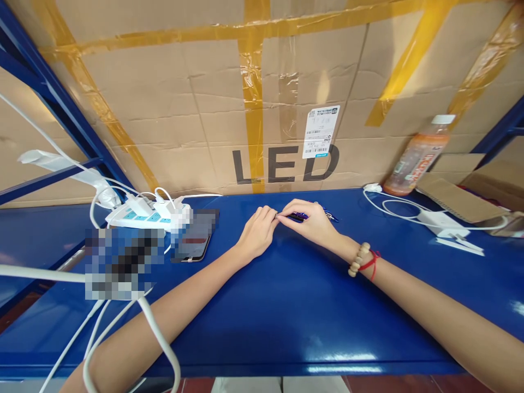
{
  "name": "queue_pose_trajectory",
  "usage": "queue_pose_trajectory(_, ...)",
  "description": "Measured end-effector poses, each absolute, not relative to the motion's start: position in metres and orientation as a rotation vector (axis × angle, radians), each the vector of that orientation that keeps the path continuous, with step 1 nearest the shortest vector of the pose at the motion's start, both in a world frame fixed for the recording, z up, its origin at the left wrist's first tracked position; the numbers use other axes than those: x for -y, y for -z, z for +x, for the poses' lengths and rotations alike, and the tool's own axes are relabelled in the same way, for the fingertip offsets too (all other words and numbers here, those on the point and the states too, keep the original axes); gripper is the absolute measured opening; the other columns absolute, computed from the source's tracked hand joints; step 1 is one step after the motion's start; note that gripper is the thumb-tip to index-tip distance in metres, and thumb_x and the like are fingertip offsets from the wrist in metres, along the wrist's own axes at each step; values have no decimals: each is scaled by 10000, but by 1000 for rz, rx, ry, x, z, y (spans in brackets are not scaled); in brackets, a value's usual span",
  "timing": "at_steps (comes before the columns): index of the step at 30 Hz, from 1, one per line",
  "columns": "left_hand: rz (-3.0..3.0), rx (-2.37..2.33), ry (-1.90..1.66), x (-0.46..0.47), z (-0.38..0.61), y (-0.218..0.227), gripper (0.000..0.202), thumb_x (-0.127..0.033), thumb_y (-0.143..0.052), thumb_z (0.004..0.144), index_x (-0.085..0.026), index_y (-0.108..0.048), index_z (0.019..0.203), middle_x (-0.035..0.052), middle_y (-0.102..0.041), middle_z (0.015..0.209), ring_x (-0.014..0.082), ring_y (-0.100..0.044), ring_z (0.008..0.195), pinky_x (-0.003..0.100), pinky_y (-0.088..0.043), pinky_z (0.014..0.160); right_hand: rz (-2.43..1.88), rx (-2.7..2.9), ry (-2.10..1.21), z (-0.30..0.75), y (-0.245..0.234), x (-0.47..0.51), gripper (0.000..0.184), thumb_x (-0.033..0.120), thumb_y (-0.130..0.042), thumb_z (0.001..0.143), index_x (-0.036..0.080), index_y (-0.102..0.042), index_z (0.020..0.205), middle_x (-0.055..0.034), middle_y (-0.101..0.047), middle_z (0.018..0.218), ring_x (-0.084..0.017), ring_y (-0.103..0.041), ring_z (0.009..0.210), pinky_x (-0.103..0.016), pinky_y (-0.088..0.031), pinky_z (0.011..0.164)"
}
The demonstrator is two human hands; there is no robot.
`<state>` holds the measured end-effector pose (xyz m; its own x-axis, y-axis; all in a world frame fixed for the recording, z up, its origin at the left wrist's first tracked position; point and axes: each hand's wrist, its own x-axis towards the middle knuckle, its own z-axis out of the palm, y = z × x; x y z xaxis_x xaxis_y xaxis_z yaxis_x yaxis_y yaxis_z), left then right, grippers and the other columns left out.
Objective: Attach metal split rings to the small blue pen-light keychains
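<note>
My left hand (258,233) rests on the blue shelf (262,311) near its middle, fingers curled in. Right against its fingertips, my right hand (309,221) pinches with thumb and forefinger. Whatever small dark thing lies between the two sets of fingertips is mostly hidden. Under the right palm shows a slim black and blue item (298,217), like a pen; I cannot tell if it is held or lying there. Beyond that hand, thin blue pen-like items (331,214) lie on the shelf. A beaded bracelet (359,260) and a red string circle my right wrist.
At left are a white power strip (141,215) with plugs, a phone (195,243) and loose white cables (158,327). A big taped carton (184,114) stands behind. To the right are an orange drink bottle (420,155), a charger (444,222) and a spiral notebook (450,196).
</note>
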<state>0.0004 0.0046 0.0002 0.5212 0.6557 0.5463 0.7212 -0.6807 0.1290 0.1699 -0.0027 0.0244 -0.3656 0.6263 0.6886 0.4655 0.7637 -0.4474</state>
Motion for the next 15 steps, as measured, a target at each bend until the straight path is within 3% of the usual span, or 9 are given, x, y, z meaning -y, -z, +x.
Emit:
queue_pose_trajectory(5, -2641, 1229, 808, -5, 1, 1, 198, -211, -304, 945, -166, -488, 888, 54, -524, 899, 184, -479, 825, 311, -451, 756, -916, 2210, -59, 173, -23, 1, 185, 309, -521, 847, 201, -671, 844, -51, -661, 909, -173, -603, 842, -325, -477, 779)
queue_pose_trajectory(11, -2553, 1397, 712, -5, 2, 1, 233, -282, -314, 950, -159, -511, 934, 60, -548, 953, 197, -488, 879, 321, -441, 806, -963, 2087, -131, 183, -18, -10, 199, 362, -545, 814, 208, -639, 896, -48, -651, 884, -159, -615, 769, -301, -498, 730)
queue_pose_trajectory(15, -2570, 1433, 732, -4, 3, 0, 197, -297, -360, 939, -166, -507, 943, 52, -552, 977, 189, -493, 904, 304, -441, 825, -1297, 2043, 58, 201, -11, -24, 353, 432, -572, 773, 219, -606, 1052, -58, -666, 1015, -231, -620, 915, -401, -453, 830)
